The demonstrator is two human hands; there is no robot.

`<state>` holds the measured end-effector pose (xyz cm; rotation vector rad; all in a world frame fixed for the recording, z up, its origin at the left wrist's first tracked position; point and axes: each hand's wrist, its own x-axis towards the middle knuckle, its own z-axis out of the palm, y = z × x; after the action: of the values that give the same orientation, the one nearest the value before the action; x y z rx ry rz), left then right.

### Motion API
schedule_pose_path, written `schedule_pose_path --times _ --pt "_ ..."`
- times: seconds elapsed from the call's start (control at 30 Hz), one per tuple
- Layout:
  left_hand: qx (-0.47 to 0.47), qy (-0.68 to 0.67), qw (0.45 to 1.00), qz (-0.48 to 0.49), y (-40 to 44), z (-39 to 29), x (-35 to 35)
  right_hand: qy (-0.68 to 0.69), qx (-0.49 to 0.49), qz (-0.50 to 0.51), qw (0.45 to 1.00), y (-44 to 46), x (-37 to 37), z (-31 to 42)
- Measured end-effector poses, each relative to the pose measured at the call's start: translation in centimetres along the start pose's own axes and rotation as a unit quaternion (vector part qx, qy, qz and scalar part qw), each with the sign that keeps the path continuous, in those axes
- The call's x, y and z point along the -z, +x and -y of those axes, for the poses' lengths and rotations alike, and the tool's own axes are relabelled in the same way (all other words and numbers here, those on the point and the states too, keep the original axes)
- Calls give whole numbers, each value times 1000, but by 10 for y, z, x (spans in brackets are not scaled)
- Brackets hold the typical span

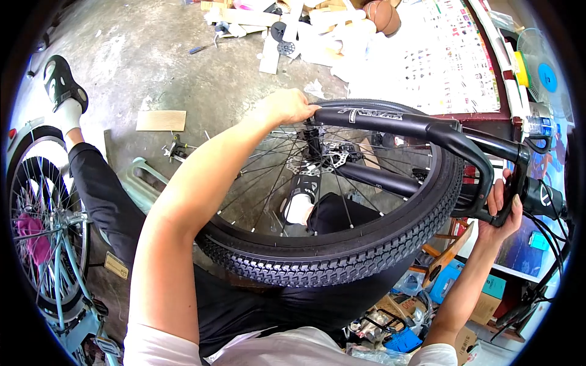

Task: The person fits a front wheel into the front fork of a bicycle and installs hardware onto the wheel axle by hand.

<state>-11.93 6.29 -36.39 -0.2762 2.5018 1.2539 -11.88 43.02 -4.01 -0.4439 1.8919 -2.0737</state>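
Note:
A bicycle wheel (329,259) with a knobbly black tyre lies tilted across my lap, set between the legs of a black suspension fork (403,122). My left hand (287,107) is closed at the lower end of the fork's upper leg, by the hub (314,143); its fingertips are partly hidden. At the other end, my right hand (503,210) grips the fork near its crown, fingers around the black brace. A silver disc brake rotor (299,165) shows at the wheel's centre. Cables (552,229) hang at the handlebar side.
A light-blue bicycle (58,262) stands at the left. Cardboard (161,120), a screwdriver (201,47) and scrap pieces lie on the concrete floor. A table (452,61) with a printed sheet is at the upper right. Boxes (486,299) and clutter fill the lower right.

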Motion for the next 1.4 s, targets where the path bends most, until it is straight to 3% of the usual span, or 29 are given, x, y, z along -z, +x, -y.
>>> schedule_pose_path --times 0.33,0.53,0.6,0.73,0.83,0.93,1.1,1.4 --pt "-60 -25 997 -32 -6 8 -5 -12 22 25 999 1 1 -3" --pt "-98 -25 995 12 -16 11 12 -16 14 32 999 0 0 -3" --pt "-152 -45 987 2 -15 15 12 -9 7 48 999 1 1 -2" --pt "-158 -84 984 19 -14 17 12 9 -8 61 998 1 5 1" --pt "-166 -117 979 11 -15 15 13 -9 21 -4 1000 1 0 -4" --pt "-108 -136 985 20 -16 12 13 -6 22 -11 1000 1 1 -3" --pt "-162 -106 980 -47 -13 15 5 8 -1 66 998 2 3 0" --pt "-175 -233 957 8 -13 19 3 13 9 39 999 0 4 -1"
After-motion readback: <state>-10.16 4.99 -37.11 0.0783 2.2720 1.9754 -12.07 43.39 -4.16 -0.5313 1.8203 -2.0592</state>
